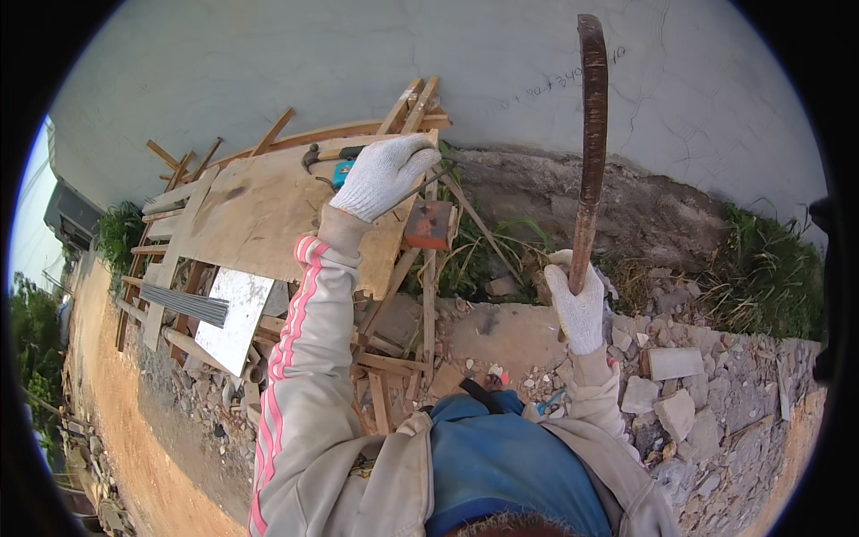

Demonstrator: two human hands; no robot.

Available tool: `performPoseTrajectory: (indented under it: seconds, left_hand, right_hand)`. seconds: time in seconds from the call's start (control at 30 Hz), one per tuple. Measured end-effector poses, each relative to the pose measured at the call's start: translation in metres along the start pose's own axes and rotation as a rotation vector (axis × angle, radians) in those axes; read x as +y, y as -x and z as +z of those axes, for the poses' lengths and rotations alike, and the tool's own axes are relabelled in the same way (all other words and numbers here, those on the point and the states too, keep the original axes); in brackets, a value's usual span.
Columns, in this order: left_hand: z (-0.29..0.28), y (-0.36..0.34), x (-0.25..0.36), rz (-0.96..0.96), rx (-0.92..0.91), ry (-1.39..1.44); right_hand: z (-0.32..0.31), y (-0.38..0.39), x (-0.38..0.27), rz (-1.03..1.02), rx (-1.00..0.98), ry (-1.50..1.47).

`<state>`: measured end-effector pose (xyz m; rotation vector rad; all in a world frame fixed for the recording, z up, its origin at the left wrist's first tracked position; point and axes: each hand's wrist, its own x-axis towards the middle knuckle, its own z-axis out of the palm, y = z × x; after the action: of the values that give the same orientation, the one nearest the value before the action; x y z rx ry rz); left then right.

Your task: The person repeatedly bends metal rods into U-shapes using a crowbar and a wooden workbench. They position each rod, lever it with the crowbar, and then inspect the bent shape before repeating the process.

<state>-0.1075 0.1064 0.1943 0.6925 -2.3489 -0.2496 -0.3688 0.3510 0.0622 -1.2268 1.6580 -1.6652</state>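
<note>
My left hand [391, 174], in a white knit glove, is closed over the right end of a plywood-topped bench [259, 206]. A thin metal rod [419, 188] runs out from under its fingers, apparently in its grip. Upright in front of me, a long brown bar [592, 125], rusty-looking, ridged and slightly curved, is gripped near its lower end by my gloved right hand [577, 304]. A rust-red block [429, 225] sits at the bench's right edge, just below the rod. Beside my left hand lie a claw hammer [311, 158] and a teal object [341, 174], partly covered by the glove.
Left on the bench are a bundle of thin grey rods [185, 303] and a white board [234, 318]. Timber offcuts [416, 106] stick up behind it against a grey wall [313, 72]. Broken concrete [676, 414] and rubble cover the ground at right; weeds [761, 268] grow along the wall.
</note>
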Motion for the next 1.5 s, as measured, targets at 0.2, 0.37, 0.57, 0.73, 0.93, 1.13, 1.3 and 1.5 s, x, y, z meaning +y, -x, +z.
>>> performPoseTrajectory:
  seconds: [0.2,0.37,0.57,0.73,0.93,1.13,1.3,1.5]
  left_hand:
    - [-0.023,-0.013,0.022,-0.255,-0.196,0.213]
    - [-0.002,0.001,0.015,-0.297,-0.253,0.225]
    - [0.012,0.060,-0.016,-0.364,-0.110,0.377]
    - [0.016,0.159,-0.039,-0.608,-0.123,0.574]
    - [0.003,0.264,-0.026,-0.800,0.000,0.442]
    - [-0.007,0.323,-0.009,-0.987,0.247,0.552]
    - [0.009,0.338,-0.001,-1.138,0.343,0.510]
    - [0.037,0.341,0.001,-1.127,0.380,0.568]
  right_hand:
    - [0.042,-0.110,-0.046,-0.421,-0.009,0.213]
    - [0.080,-0.119,-0.042,-0.190,-0.355,0.110]
    - [0.114,-0.106,-0.031,-0.255,-0.344,0.230]
    - [0.129,-0.114,-0.025,-0.260,-0.321,0.320]
    - [0.151,-0.134,-0.019,-0.247,-0.229,0.472]
    - [0.184,-0.130,-0.002,-0.277,-0.243,0.485]
    - [0.200,-0.125,0.022,-0.221,-0.332,0.531]
    - [0.195,-0.133,0.039,-0.236,-0.347,0.505]
